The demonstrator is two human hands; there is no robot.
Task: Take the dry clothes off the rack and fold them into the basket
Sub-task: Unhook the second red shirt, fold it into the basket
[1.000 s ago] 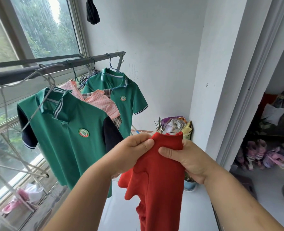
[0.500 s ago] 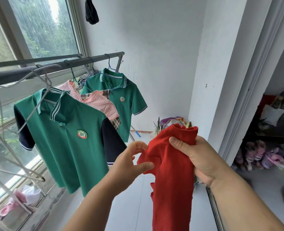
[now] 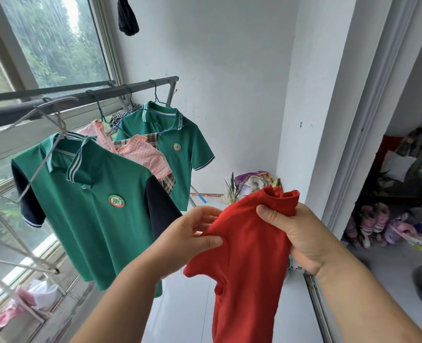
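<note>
Two hands hold the red shirt (image 3: 249, 256), off the rack (image 3: 81, 101) and in mid-air to the right of the hanging clothes. A second ago both pinched its top edge side by side. Now they've parted: the right hand (image 3: 304, 237) grips the bunched collar with fingers curled round it, and the left hand (image 3: 190, 233) has dropped lower and pinches the side edge between thumb and fingers. Likely spreading it to start the fold. Near polo (image 3: 93, 219), far polo (image 3: 182, 159) and pink top (image 3: 145, 155) still to take. Basket not in view.
</note>
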